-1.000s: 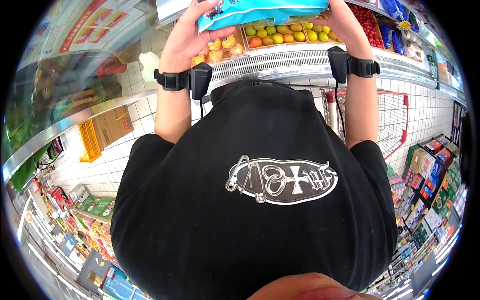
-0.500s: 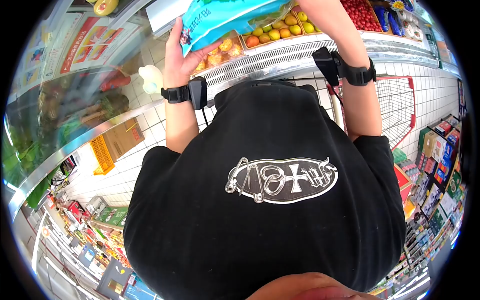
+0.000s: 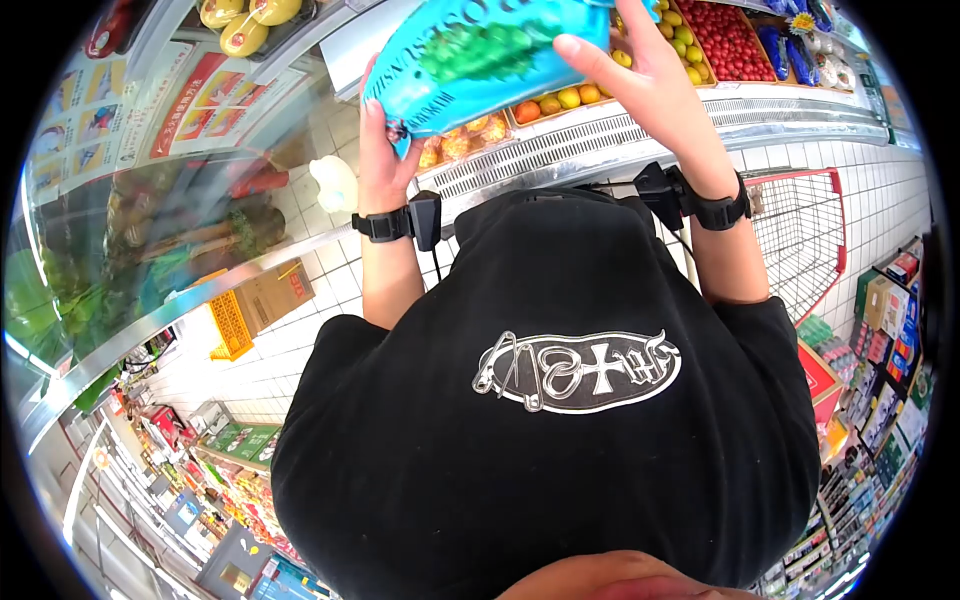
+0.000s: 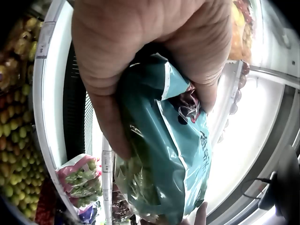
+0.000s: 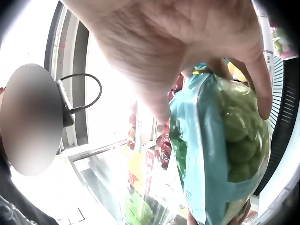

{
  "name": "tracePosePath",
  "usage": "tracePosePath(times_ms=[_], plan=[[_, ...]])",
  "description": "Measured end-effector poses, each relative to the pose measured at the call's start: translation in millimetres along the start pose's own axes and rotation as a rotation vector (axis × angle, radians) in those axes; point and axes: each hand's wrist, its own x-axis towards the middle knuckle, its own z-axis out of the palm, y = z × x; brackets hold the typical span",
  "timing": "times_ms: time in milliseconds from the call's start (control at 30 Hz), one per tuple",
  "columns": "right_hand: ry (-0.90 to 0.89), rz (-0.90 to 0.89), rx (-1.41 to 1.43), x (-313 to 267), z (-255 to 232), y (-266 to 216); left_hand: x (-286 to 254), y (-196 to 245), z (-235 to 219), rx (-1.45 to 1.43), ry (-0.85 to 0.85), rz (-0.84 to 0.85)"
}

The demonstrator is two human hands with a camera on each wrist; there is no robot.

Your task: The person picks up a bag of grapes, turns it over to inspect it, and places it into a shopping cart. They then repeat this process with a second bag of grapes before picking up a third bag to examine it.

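A blue bag with a picture of green grapes (image 3: 485,60) is held up between both hands at the top of the head view. The left hand (image 3: 385,155) grips its lower left end, thumb on one face; in the left wrist view fingers and thumb straddle the bag (image 4: 161,140). At the upper right end is the right hand (image 3: 655,95), its thumb lying over the printed face. Through the clear side of the bag (image 5: 201,150), round green grapes show in the right wrist view, with the right hand (image 5: 187,51) curved around its top.
Beyond the hands a chilled display holds trays of yellow fruit (image 3: 570,98), red fruit (image 3: 735,45) and wrapped round items (image 3: 460,140). A metal grille (image 3: 560,142) runs along its front. A shopping cart (image 3: 800,230) stands at the right, a glass panel (image 3: 170,230) at the left.
The bag has turned so its printed front faces the camera and come lower in the head view. The right hand's thumb, earlier hidden, now shows across the front. The left hand keeps its grip.
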Motion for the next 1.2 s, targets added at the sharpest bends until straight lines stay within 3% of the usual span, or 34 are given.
tracePosePath(times_ms=[67, 133, 233, 333, 367, 500, 600, 733, 800, 867, 900, 933, 1000, 1200], plan=[[0.048, 0.113, 0.077, -0.5, 0.1, -2.4, -0.6, 8.6, 17.1, 0.170, -0.170, 0.225], [0.050, 0.277, 0.269, 1.0, -1.8, -12.8, -2.4, 18.6, 28.7, 0.291, -0.145, 0.272], [0.129, 0.238, 0.173, -2.3, -2.2, 12.1, -4.8, 26.8, 37.1, 0.565, -0.138, 0.386], [0.201, 0.298, 0.729, -1.4, 2.8, 28.0, -10.5, 30.3, 59.7, 0.690, -0.186, 0.496], [0.231, 0.242, 0.747, -3.7, 6.1, 43.3, -13.7, 33.6, 66.7, 0.737, -0.218, 0.477], [0.182, 0.372, 0.840, -5.5, -6.0, 56.1, -15.4, 29.2, 77.4, 0.770, -0.283, 0.559], [0.113, 0.539, 0.958, -9.8, -17.9, 58.2, -12.0, 27.6, 77.6, 0.919, -0.418, 0.713], [0.158, 0.558, 1.089, -17.0, -22.3, 75.9, -4.9, 32.5, 88.2, 0.993, -0.452, 0.682], [0.187, 0.534, 1.085, -19.1, -24.6, 79.7, 3.6, 20.0, 94.4, 0.601, -0.410, 0.628], [0.224, 0.483, 1.087, -16.7, -25.9, 76.5, 13.6, 14.3, 85.5, 0.533, -0.400, 0.494], [0.245, 0.452, 1.087, -16.0, -26.4, 72.1, 20.7, 5.5, 78.1, 0.514, -0.388, 0.548], [0.270, 0.419, 1.088, -15.7, -26.7, 70.1, 14.0, -5.0, 73.9, 0.471, -0.265, 0.447], [0.266, 0.373, 0.988, -17.1, -32.8, 72.9, 13.2, -20.5, 76.8, 0.283, -0.227, 0.363], [0.293, 0.256, 0.880, -11.2, -50.8, 76.5, 23.0, -23.4, 72.1, 0.524, -0.298, 0.294]])
